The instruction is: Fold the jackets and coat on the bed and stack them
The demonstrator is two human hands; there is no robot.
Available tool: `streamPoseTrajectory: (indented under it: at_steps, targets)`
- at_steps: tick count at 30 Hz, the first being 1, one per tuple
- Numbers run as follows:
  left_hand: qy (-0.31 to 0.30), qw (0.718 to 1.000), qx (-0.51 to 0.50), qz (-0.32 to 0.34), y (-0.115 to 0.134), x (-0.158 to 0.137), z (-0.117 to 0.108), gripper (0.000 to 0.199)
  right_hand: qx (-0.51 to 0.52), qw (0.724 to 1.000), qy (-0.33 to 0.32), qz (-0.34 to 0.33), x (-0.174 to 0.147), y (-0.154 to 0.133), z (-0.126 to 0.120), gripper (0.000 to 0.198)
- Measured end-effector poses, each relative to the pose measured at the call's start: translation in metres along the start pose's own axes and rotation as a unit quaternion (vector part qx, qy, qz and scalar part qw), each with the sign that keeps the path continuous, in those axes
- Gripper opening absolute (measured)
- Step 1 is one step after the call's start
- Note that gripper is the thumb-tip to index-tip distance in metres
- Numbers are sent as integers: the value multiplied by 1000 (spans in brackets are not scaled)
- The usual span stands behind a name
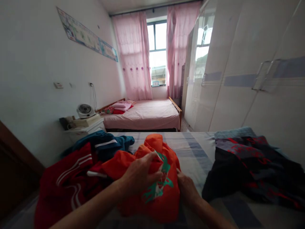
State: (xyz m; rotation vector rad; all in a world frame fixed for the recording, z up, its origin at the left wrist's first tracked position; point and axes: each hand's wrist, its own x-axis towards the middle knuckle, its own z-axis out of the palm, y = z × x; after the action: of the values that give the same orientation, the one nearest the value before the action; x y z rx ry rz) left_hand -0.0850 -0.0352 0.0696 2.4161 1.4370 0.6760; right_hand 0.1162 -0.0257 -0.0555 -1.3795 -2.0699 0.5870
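A crumpled orange garment [164, 206], perhaps a shirt, with a green and white print lies in front of me on the bed. Across its printed front is my left hand [140, 171], thumb and fingers apart and touching the cloth. My right hand [187, 186] grips the garment's right edge, its fingertips partly hidden by the fabric. Just left of the orange cloth is a dark red garment [57, 184] with white stripes. Behind that lies a teal garment [102, 141] with a white stripe.
Black clothing with red patterning [247, 168] is heaped on the right, over a grey-blue cloth [234, 132]. A checked sheet [190, 148] covers this bed. Beyond stand a pink bed [145, 116], a small fan [85, 109] on a cabinet, and a white wardrobe [238, 105].
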Motion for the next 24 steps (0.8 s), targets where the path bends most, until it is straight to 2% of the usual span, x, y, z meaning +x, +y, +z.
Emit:
streamPoseTrajectory:
  at_steps: [2,3,4,5,7,8,9,12,13,16,18,20,21,23,24]
  targets:
    - [-59,995,71,-24,-13,-9,38,90,81,996,21,-20,8,-10,-4,25]
    - [-73,992,96,-31,-18,-11,51,101,136,990,35,-25,12,-17,-9,22]
    - [-71,991,109,-31,-21,-10,60,99,186,981,43,-31,16,-26,-16,19]
    - [-56,992,112,-28,-23,-7,64,84,222,973,43,-37,19,-37,-23,16]
    - [1,994,107,-24,-25,4,55,40,241,968,38,-61,22,-58,-38,11]
    - [35,993,107,-27,-25,12,43,24,229,969,47,-74,22,-67,-44,10]
    - [70,991,110,-34,-27,19,26,16,209,972,67,-80,21,-73,-49,10]
    - [191,970,134,-71,-33,36,-49,21,153,978,132,-49,14,-72,-53,17]
    - [235,957,146,-83,-35,38,-78,24,142,980,134,-33,10,-65,-52,20]
    - [380,895,201,-116,-38,35,-163,37,118,987,108,2,-3,-27,-44,27]
    - [417,851,287,-140,-41,27,-203,44,97,989,105,28,-13,4,-39,31]
    - [404,817,373,-173,-53,18,-222,48,77,989,115,50,-23,36,-40,36]
    - [379,810,401,-195,-62,14,-222,50,70,988,127,59,-28,51,-42,38]
    - [311,818,419,-243,-90,3,-204,51,46,983,165,71,-39,78,-52,41]
    - [266,833,407,-265,-106,-3,-189,50,17,977,200,75,-44,90,-60,41]
